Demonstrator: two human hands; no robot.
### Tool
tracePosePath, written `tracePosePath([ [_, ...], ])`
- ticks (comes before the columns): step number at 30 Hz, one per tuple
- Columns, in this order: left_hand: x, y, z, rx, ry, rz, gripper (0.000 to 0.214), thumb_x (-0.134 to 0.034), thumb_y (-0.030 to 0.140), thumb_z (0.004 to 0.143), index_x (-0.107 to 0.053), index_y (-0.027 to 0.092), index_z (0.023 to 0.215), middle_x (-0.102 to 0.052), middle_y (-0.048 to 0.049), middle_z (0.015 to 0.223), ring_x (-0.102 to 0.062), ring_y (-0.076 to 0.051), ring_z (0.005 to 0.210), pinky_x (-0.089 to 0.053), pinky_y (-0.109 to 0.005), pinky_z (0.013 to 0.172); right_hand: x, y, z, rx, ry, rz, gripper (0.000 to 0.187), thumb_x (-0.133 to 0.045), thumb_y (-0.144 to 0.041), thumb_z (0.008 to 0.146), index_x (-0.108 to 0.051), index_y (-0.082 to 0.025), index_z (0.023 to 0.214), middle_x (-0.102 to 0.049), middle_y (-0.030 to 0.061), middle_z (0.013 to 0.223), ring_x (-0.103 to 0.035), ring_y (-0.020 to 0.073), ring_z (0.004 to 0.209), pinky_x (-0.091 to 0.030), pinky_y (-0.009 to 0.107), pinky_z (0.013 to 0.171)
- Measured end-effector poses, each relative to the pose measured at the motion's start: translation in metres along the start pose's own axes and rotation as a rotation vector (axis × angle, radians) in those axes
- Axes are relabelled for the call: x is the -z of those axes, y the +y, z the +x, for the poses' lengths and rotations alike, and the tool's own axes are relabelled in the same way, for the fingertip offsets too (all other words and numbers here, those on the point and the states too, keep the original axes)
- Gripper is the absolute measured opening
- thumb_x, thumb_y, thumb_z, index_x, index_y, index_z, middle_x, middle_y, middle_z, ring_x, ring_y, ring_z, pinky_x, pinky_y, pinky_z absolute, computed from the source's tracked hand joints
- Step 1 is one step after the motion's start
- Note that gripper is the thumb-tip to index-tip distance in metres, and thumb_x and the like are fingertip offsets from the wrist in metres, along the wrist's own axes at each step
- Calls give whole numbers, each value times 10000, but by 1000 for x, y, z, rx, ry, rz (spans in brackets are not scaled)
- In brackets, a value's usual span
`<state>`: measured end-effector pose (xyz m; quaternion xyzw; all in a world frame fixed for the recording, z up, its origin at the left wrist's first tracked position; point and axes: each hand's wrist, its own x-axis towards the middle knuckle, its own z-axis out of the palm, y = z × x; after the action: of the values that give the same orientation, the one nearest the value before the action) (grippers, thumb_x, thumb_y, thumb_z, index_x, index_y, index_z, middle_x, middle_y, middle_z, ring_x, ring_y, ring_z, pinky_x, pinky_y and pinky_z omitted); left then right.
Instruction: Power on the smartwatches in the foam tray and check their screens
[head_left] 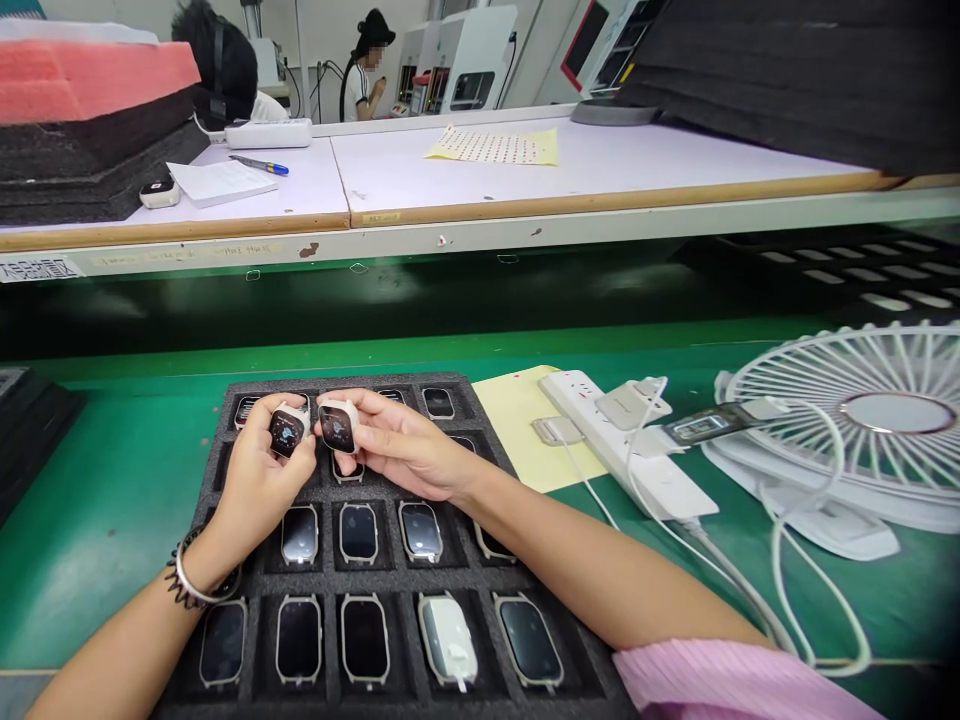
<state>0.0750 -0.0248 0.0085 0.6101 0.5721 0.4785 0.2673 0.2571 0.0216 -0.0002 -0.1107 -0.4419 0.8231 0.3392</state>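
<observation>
My left hand (274,460) is closed round a smartwatch body (287,431) whose screen is lit with a dial. Beside it, my right hand (401,440) grips a second smartwatch body (337,427), also lit, tilted toward me. The two watches are side by side, nearly touching. Both hands are above a dark grey foam tray (330,578) with square compartments. Strapless watch bodies lie in many of these, mostly with dark screens up, such as one watch (364,638) in the front row. Another front-row watch (450,638) shows a white side. My hands and forearms hide part of the tray.
Right of the tray lie yellow paper (499,400), a white power strip (622,450) with chargers and loose cables, and a white fan (862,420). A raised shelf (480,215) crosses behind, carrying foam stacks (82,150) and a sticker sheet (495,147). Two people are beyond.
</observation>
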Motion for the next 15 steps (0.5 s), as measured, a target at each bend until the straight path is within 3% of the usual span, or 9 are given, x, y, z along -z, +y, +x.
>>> tracePosePath([
  [6,0,1,-1,-14,-14,1,284,-603,269,782,-559,182,1048,-588,6,808,-556,-139,680,-435,-261,615,0,-1,0,-4,12,13,392,-818,-325,818,-640,-220,1151,-595,2,1007,-580,92,743,-497,245,715],
  [15,0,0,-3,-18,-49,-76,288,-604,239,811,-537,199,1088,-617,-2,874,-592,-143,756,-457,-251,665,-1,1,0,-27,55,-3,412,-832,-326,798,-652,-226,1155,-598,1,992,-590,110,754,-506,247,711],
])
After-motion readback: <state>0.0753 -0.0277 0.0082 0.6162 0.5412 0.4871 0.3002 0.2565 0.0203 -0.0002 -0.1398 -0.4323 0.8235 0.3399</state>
